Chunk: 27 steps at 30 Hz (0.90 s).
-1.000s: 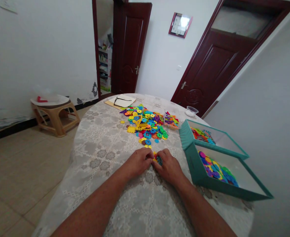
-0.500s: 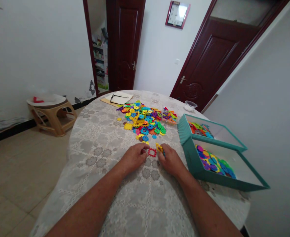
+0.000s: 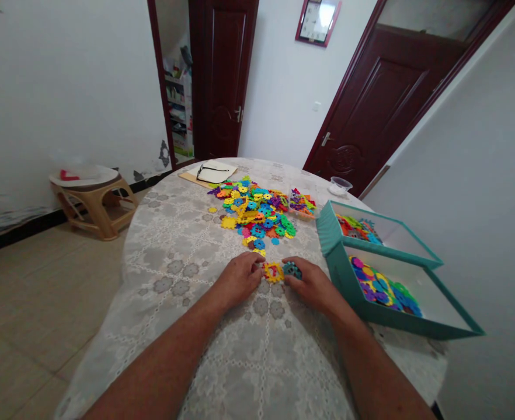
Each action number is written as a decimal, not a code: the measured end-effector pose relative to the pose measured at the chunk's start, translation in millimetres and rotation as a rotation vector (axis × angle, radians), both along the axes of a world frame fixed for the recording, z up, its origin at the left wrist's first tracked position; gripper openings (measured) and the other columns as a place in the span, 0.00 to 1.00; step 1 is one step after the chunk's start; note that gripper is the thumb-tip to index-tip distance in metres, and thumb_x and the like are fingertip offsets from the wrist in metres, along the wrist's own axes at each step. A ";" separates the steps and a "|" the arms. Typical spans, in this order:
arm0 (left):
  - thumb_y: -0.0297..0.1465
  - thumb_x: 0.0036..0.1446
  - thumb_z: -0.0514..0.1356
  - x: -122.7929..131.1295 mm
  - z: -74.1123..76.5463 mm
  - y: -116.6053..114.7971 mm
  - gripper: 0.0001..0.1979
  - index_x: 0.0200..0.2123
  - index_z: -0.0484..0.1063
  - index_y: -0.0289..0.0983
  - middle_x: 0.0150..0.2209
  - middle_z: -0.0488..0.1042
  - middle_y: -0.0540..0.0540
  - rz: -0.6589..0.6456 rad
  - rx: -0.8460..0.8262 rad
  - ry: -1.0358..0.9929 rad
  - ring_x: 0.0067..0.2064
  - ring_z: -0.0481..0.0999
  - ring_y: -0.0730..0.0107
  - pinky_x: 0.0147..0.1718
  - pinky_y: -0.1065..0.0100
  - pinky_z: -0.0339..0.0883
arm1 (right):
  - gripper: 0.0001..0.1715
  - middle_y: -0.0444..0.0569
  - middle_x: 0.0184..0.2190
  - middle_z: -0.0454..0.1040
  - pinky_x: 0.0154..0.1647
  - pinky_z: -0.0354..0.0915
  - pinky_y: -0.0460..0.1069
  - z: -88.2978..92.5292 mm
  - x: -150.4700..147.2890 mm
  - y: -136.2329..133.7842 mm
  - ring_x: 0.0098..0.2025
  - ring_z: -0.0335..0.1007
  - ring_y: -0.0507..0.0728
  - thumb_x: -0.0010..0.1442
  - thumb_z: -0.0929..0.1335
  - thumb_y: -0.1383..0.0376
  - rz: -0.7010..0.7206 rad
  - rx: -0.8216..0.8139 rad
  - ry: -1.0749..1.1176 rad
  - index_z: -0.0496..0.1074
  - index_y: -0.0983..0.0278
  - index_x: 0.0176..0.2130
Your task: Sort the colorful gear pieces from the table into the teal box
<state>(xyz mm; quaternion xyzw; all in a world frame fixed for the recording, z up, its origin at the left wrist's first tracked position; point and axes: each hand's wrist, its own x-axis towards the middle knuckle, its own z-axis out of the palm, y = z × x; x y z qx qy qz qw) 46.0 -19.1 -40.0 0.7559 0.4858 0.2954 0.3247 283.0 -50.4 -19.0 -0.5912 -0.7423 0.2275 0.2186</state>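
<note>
My left hand rests low over the table, fingers curled, its fingertips pinching the left edge of a red square frame piece. A yellow square frame piece lies over most of the red one. Whether the two are joined I cannot tell. Just right of them, my right hand grips a dark teal gear-shaped piece between thumb and fingers. Beyond both hands spreads a pile of colourful plastic gear and flower pieces.
Two teal-edged box halves with more pieces stand to the right. A clear tub of pieces sits behind the pile. Eyeglasses lie on paper at the far left, and a small clear bowl stands far right.
The yellow frame piece has moved left and down from my right hand onto the red one. The teal piece in my right hand now shows fully. My left hand has barely moved.
</note>
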 end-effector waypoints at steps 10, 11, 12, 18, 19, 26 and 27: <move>0.32 0.59 0.61 -2.6 2.5 0.6 0.16 0.50 0.77 0.37 0.41 0.83 0.43 -0.057 -0.267 -0.267 0.40 0.81 0.63 0.39 0.66 0.71 | 0.28 0.57 0.58 0.70 0.62 0.66 0.54 -19.9 -29.5 3.2 0.60 0.70 0.62 0.68 0.69 0.56 0.004 0.094 -0.167 0.69 0.62 0.63; 0.33 0.59 0.61 -3.4 3.4 1.3 0.18 0.52 0.76 0.36 0.39 0.83 0.43 -0.048 -0.343 -0.300 0.37 0.80 0.64 0.34 0.67 0.70 | 0.30 0.58 0.59 0.68 0.61 0.66 0.53 -19.7 -31.2 3.4 0.60 0.71 0.62 0.68 0.69 0.55 -0.012 0.086 -0.198 0.67 0.63 0.64; 0.34 0.59 0.61 -4.2 4.6 1.8 0.19 0.53 0.76 0.35 0.37 0.82 0.43 -0.039 -0.412 -0.330 0.34 0.78 0.66 0.30 0.68 0.67 | 0.31 0.58 0.60 0.67 0.60 0.66 0.52 -19.0 -32.7 3.9 0.60 0.71 0.62 0.68 0.69 0.54 -0.025 0.080 -0.223 0.67 0.63 0.65; 0.33 0.53 0.63 -7.1 9.3 1.4 0.22 0.53 0.74 0.34 0.35 0.79 0.44 -0.032 -0.559 -0.502 0.35 0.77 0.67 0.24 0.72 0.61 | 0.25 0.57 0.55 0.69 0.54 0.65 0.52 -12.5 -39.2 11.6 0.55 0.72 0.63 0.67 0.69 0.53 -0.054 0.033 -0.303 0.70 0.63 0.57; 0.33 0.52 0.63 -7.1 9.2 1.3 0.23 0.53 0.74 0.34 0.36 0.79 0.44 -0.036 -0.566 -0.513 0.35 0.77 0.67 0.24 0.72 0.60 | 0.24 0.56 0.54 0.69 0.53 0.65 0.52 -11.1 -39.0 13.3 0.55 0.72 0.62 0.66 0.70 0.53 -0.054 0.026 -0.285 0.70 0.63 0.55; 0.35 0.51 0.64 -5.0 8.8 2.4 0.24 0.52 0.74 0.35 0.33 0.76 0.47 -0.083 -0.567 -0.492 0.31 0.73 0.69 0.23 0.71 0.59 | 0.22 0.43 0.39 0.75 0.39 0.62 0.48 -4.9 -37.4 15.9 0.40 0.72 0.57 0.56 0.76 0.61 -0.066 -0.047 0.035 0.66 0.59 0.47; 0.36 0.51 0.64 -4.7 9.4 2.3 0.24 0.51 0.74 0.35 0.32 0.76 0.47 -0.092 -0.558 -0.482 0.31 0.73 0.69 0.24 0.71 0.59 | 0.21 0.43 0.39 0.75 0.40 0.63 0.49 -6.0 -38.1 15.8 0.41 0.72 0.57 0.56 0.76 0.62 -0.054 -0.028 0.054 0.67 0.59 0.46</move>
